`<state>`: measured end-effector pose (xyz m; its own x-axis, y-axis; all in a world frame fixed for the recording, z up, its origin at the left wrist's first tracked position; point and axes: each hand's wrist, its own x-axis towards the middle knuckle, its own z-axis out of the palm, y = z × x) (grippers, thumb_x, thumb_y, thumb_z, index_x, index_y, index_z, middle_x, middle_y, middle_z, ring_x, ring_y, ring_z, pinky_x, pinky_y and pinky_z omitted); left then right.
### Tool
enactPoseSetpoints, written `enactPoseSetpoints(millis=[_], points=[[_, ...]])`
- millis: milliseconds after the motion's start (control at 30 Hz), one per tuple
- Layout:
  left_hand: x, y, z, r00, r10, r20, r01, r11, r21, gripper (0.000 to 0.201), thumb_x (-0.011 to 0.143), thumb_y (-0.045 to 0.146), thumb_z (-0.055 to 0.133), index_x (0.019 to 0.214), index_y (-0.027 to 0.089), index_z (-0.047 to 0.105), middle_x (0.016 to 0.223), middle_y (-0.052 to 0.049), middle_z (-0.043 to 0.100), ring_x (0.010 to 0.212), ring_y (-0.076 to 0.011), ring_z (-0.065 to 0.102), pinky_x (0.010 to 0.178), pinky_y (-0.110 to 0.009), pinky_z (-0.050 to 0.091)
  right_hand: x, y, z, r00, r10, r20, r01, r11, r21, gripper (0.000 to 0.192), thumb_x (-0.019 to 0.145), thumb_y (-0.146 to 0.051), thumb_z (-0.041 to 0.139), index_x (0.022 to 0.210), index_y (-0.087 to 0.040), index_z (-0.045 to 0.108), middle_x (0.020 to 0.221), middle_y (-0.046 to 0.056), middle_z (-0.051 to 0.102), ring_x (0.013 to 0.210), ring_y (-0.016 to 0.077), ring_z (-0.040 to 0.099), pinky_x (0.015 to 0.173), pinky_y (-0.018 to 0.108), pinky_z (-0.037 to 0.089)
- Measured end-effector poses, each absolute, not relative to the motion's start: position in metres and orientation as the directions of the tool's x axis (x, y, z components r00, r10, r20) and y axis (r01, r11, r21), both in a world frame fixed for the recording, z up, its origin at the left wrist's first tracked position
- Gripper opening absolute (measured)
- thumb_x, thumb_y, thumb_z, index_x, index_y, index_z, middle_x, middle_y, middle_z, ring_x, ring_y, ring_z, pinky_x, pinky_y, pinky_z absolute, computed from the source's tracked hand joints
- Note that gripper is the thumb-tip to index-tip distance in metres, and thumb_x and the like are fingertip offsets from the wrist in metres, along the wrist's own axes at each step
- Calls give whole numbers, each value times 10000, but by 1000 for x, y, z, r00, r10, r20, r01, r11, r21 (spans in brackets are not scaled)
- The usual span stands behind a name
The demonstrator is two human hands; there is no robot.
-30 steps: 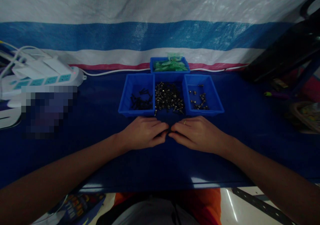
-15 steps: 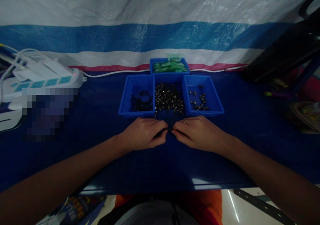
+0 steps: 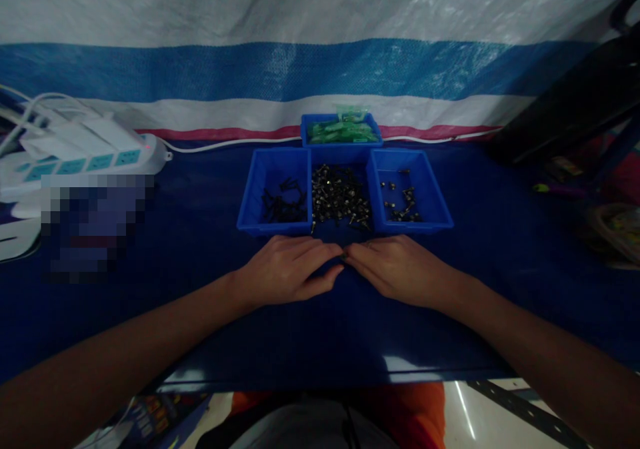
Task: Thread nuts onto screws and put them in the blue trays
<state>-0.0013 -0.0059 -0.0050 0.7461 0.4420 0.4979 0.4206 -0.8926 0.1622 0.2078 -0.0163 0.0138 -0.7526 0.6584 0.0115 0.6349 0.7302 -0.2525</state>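
Note:
My left hand [image 3: 295, 270] is over the table in front of the bins, its thumb and forefinger parted. The tip of that forefinger meets the fingertips of my right hand [image 3: 397, 267]. My right hand is closed in a pinch on a small dark part [image 3: 345, 256], mostly hidden by the fingers. Just beyond the hands lies a heap of small screws with shiny ends [image 3: 341, 196]. Thin black screws [image 3: 284, 204] lie in the left blue bin [image 3: 249, 192]. Small metal pieces [image 3: 406, 202] are scattered in the right blue bin [image 3: 436, 192].
Behind the heap, a blue bin [image 3: 341, 145] holds green packets [image 3: 343, 130]. A white power strip [image 3: 95, 159] with plugs and cables stands at left. At right are a large black object [image 3: 560, 102] and a bag [image 3: 617, 229]. The blue table's front edge [image 3: 340, 384] runs near my body.
My left thumb and forefinger have opened apart, and the left fingertips have moved right to the right hand's fingertips. My right hand keeps its pinch. The view has shifted slightly.

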Motion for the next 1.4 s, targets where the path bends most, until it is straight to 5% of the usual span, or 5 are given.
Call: enactPoseSetpoints(millis=[567, 933, 1200, 1300, 1400], points=[[1, -3, -5, 837, 488, 247, 469, -873, 133, 146, 841, 247, 405, 766, 166, 501, 633, 28, 526, 580, -95, 504, 533, -212, 369, 209, -17, 20, -754, 653, 75, 621, 745, -244, 216, 893, -279, 366, 784, -166, 514, 693, 14, 608, 643, 117, 565, 594, 237, 349], [1, -2, -4, 862, 439, 253, 430, -898, 90, 207, 865, 250, 373, 716, 161, 486, 608, 24, 505, 556, -99, 490, 513, -224, 357, 210, -20, 18, -793, 571, 212, 520, 815, -255, 249, 904, -286, 350, 874, -160, 562, 740, 18, 619, 681, 111, 566, 617, 236, 387], [1, -2, -7, 860, 436, 266, 420, -900, 115, 190, 870, 252, 382, 885, 152, 543, 681, 6, 576, 616, -102, 540, 542, -210, 393, 225, -33, 14, -778, 313, 545, 236, 949, -209, 254, 798, -421, 455, 739, -211, 585, 518, -31, 517, 487, 103, 499, 472, 258, 362], [1, -2, -7, 860, 432, 271, 416, -902, 118, 191, 869, 250, 380, 881, 151, 544, 678, 5, 575, 611, -100, 539, 542, -207, 395, 226, -35, 16, -654, 343, 674, 292, 937, -193, 268, 789, -451, 456, 744, -219, 582, 555, -14, 559, 547, 127, 544, 539, 277, 420], [1, -2, -6, 863, 428, 268, 413, -904, 112, 188, 868, 252, 381, 842, 151, 536, 651, 10, 557, 588, -99, 525, 530, -210, 390, 219, -29, 19, -699, 457, 550, 403, 887, -226, 149, 813, -249, 485, 918, -191, 573, 755, 9, 622, 658, 109, 567, 589, 235, 437]])
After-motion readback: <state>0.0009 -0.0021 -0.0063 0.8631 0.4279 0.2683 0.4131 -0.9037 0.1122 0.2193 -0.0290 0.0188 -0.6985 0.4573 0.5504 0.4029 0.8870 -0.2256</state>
